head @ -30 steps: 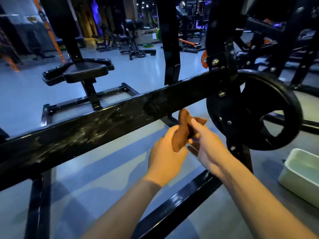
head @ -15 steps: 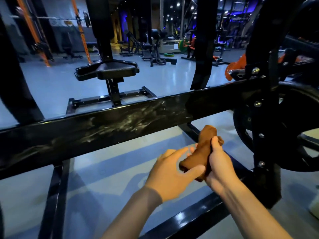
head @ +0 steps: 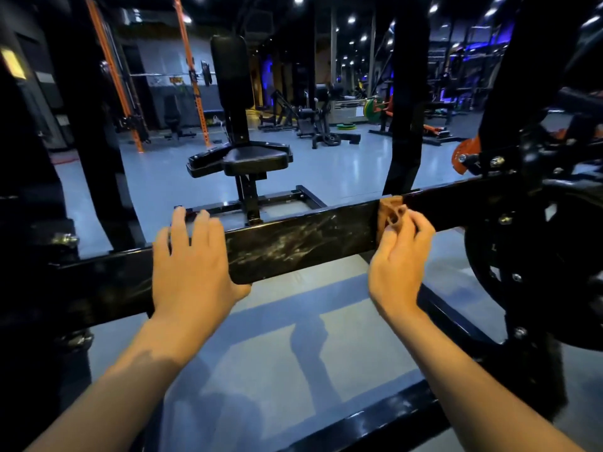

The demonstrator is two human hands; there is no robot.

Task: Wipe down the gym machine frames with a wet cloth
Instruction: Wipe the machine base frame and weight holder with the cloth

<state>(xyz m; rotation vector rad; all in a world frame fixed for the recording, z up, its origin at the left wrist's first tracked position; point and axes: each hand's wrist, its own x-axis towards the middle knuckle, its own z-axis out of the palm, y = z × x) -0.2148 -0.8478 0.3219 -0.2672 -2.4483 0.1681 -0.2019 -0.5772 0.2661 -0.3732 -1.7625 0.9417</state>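
Observation:
A black horizontal frame beam (head: 300,243) of the gym machine crosses the view, streaked with pale smears on its face. My left hand (head: 191,265) lies flat over the beam, fingers straight across its top and thumb under its lower edge. My right hand (head: 399,259) pinches a brown cloth (head: 390,212) and holds it against the beam's face and top edge, further right.
A black weight plate (head: 535,275) hangs on the machine at the right. A lower frame rail (head: 375,425) runs along the floor near me. Beyond the beam stands a black padded seat (head: 251,158) on its base. Black uprights (head: 406,125) rise behind.
Both hands held the cloth below the beam before. Now my left hand has let go and lies on the beam, and my right hand has raised the cloth onto the beam.

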